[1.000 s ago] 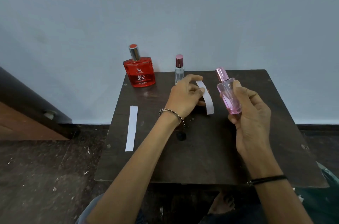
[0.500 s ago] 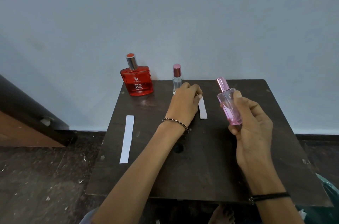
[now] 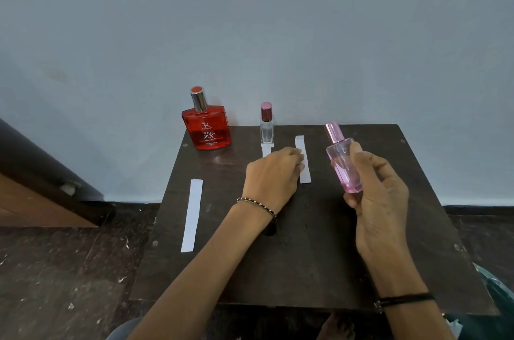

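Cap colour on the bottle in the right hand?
Shiny pink cap on the pink bottle, gripped by the right hand; head view.

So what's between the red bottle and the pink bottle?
The head view shows a small clear bottle, then the left hand touching a paper strip, before the pink bottle in the right hand.

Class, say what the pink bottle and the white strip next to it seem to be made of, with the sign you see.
The pink bottle looks like glossy tinted glass: see-through, with bright highlights. The white strip is probably thin matte paper: flat, no shine.
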`<state>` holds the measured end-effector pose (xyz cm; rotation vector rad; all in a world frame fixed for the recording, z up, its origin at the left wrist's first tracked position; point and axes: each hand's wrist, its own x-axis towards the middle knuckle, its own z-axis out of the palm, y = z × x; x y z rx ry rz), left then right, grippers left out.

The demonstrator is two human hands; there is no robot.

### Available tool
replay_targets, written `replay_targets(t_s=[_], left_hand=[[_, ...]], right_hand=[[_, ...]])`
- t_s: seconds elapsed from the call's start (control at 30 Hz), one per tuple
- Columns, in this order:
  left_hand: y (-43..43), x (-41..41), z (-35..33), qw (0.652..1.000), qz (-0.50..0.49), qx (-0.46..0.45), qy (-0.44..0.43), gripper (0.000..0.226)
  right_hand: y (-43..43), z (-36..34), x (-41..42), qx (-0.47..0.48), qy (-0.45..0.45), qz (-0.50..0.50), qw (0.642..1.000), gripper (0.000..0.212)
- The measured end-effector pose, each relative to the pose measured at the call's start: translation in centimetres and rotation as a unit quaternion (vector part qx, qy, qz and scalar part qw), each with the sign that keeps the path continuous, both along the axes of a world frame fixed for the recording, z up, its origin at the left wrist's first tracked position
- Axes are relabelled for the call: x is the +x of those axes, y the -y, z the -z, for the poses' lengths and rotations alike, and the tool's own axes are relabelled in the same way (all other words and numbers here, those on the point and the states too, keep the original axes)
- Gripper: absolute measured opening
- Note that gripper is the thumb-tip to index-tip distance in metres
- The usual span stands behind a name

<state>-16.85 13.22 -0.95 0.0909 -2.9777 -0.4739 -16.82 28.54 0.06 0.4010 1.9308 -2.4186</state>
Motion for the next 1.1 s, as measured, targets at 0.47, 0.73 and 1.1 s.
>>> replay_targets(t_s=[0.47,0.73,1.1], left_hand=[[1.1,0.6,0.2,0.999,0.011,0.031,-0.016,0.033],[0.9,0.6,0.7,0.999,0.009,0.033,-0.034,0.033],[0.5,0.4,1.1,0.997,-0.016,0.032,-0.063,0.026]], right_hand=[[0.6,0.9,-1.1,0.081,-0.078,-0.029,0.993,0.035],[2.8,0.0,-5.4,0.181,-0.151,-0.161,0.958,0.032],[3.3,1.6,-8.0,0.216,-0.174,-0.273,0.921,0.038]])
